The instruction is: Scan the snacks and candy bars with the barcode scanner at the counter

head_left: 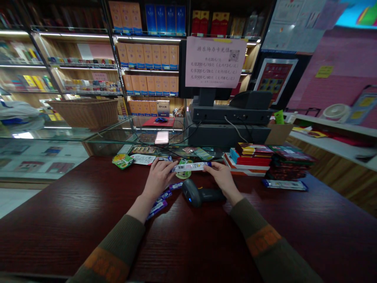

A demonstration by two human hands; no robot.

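Note:
A long, narrow white-and-blue snack packet is stretched level between my two hands, above the dark wooden counter. My left hand grips its left end. At the other end, the thumb and fingers of my right hand pinch it. Below my right hand lies a black barcode scanner with a small blue light. Several purple-and-white packets rest under and beside my left hand. A round green-and-white item lies behind the held packet, partly covered by it.
Stacked boxes and a pile of dark packs stand at the right, with another narrow packet before them. A green package lies at the left. Behind are a glass case and a cash register.

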